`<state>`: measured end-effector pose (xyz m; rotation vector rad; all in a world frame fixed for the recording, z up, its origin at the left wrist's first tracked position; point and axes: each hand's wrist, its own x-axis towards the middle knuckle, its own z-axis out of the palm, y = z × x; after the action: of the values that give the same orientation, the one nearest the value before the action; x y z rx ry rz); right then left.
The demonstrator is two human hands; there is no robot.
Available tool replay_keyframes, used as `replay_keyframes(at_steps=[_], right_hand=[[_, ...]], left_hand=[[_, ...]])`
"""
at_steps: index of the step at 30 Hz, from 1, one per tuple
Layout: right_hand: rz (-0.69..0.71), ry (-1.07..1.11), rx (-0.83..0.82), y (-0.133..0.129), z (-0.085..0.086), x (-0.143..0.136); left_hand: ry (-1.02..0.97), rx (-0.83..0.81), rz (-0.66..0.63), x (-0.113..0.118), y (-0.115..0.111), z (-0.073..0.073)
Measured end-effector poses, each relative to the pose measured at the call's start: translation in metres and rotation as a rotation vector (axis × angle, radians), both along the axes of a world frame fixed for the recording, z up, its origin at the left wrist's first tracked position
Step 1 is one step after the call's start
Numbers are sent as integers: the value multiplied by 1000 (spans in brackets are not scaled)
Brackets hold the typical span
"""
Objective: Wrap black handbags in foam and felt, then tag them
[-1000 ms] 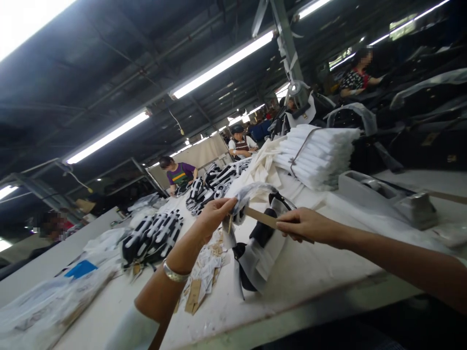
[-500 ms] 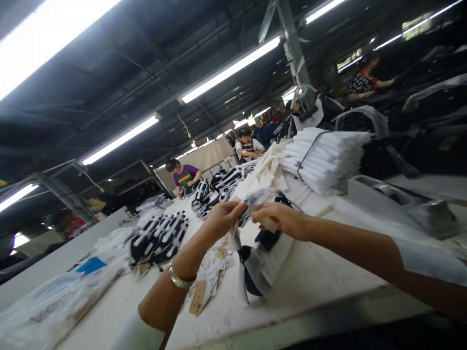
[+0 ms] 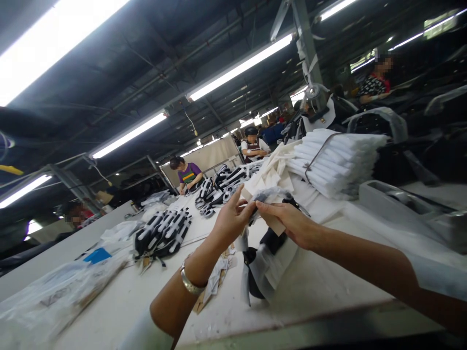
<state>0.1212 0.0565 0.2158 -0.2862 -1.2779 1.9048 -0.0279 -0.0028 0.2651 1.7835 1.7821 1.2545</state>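
A black bag strap (image 3: pixel 273 239), bent in a loop and partly wrapped in white and clear film, stands on the table in front of me. At its top, my left hand (image 3: pixel 232 216) pinches the wrapped part with the thumb, its index finger raised. My right hand (image 3: pixel 297 224) meets it there, thumb tip against thumb tip, closed around a beige paper tag (image 3: pixel 276 225) that hangs below its fingers. Whether a cord runs between the fingertips is too small to tell. Loose white and brown tags (image 3: pixel 218 278) lie beside my left forearm, partly hidden by it.
Wrapped black straps (image 3: pixel 162 233) are stacked to the left, with more farther back. A tied white bundle (image 3: pixel 333 163) and a grey tape dispenser (image 3: pixel 404 206) stand right. Plastic bags (image 3: pixel 62 296) and a blue piece (image 3: pixel 97 255) lie left. Co-workers (image 3: pixel 188 172) work beyond.
My left hand has moved up against the right fingertips, and its index finger has lifted. The tag stays in my right hand. The whole view has shifted slightly.
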Motion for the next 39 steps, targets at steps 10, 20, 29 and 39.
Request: replay_keyframes(at_steps=[10, 20, 29, 39], right_hand=[[55, 102, -144, 7, -3, 12], [33, 262, -79, -7, -25, 3], [-181, 235, -149, -16, -17, -11], [-200, 164, -100, -17, -13, -10]], left_hand=[[-736, 16, -218, 16, 2, -15], [-656, 181, -113, 14, 5, -25], [-441, 228, -40, 23, -4, -23], [189, 258, 13, 21, -23, 2]])
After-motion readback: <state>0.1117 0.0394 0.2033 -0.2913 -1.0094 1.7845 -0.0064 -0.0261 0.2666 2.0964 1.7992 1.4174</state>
